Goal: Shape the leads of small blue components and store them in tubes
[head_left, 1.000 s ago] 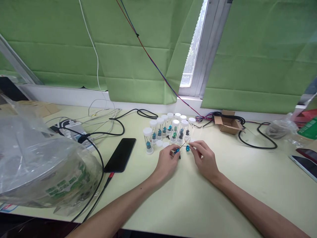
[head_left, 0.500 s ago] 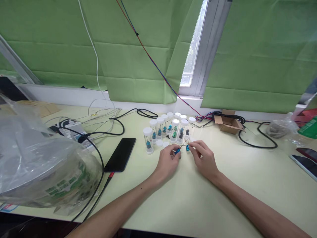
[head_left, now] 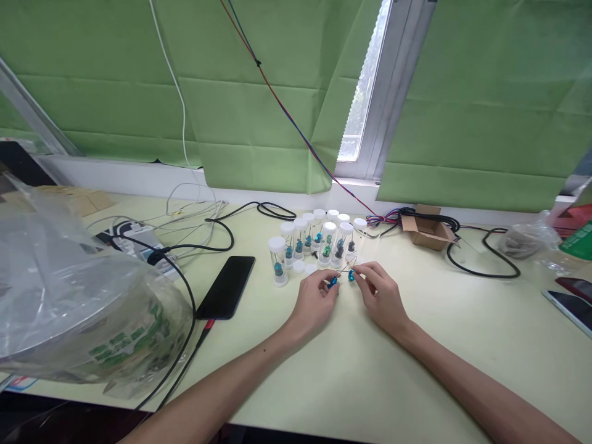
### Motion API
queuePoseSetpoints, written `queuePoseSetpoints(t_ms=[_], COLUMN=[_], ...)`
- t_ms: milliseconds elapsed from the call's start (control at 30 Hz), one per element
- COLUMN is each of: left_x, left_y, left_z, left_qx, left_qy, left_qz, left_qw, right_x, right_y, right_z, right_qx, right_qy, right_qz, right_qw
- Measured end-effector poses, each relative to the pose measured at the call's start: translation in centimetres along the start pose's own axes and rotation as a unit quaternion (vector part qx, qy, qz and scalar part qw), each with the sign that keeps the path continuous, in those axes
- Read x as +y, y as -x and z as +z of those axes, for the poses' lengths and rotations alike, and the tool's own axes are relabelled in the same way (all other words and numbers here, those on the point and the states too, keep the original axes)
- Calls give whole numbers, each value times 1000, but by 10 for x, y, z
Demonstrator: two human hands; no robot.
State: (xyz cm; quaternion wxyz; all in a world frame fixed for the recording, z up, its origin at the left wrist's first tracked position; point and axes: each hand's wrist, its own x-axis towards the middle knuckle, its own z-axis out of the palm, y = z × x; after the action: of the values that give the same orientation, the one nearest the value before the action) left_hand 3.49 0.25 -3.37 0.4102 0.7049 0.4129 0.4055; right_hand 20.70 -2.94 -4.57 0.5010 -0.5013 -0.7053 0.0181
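Observation:
My left hand [head_left: 317, 298] is closed in a pinch on a small shiny blue piece with thin wire legs [head_left: 332, 282]. My right hand [head_left: 380, 295] pinches a second blue piece with wire legs [head_left: 351, 275], which hangs at its fingertips. The thin wires of the two pieces come close together between my hands; whether they touch I cannot tell. Just beyond stand several clear tubes with white caps [head_left: 278, 264], holding blue, green and dark pieces with similar wires. A loose white cap [head_left: 298, 267] lies near the tubes, by my left hand.
A black phone [head_left: 226, 287] with a cable plugged in lies on the left. Beside it is a large clear plastic bag [head_left: 92, 308]. Black cables [head_left: 272, 211] run along the back. An open cardboard box [head_left: 428, 234] stands back right, and another phone [head_left: 571, 311] lies at the right edge.
The view has shifted very slightly. Both hands keep their pinch on the blue pieces, with only a slight change in how the wires lie between them.

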Motion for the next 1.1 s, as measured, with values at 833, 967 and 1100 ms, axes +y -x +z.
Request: queuePoseSetpoints(t_ms=[833,967,1100], left_x=[4,3,3], left_y=[-1,-3,-3], left_z=[0,0,0], left_qx=[-63,-64,-64], left_qy=[159,171,179], left_qz=[-84,-94,-99], left_qw=[982,979,977], right_x=[2,2,0], right_y=[1,0,0], right_z=[3,3,3], right_qx=[-6,-7,-12], right_qy=[19,25,31], right_qz=[-24,-25,-19], right_qw=[999,999,999])
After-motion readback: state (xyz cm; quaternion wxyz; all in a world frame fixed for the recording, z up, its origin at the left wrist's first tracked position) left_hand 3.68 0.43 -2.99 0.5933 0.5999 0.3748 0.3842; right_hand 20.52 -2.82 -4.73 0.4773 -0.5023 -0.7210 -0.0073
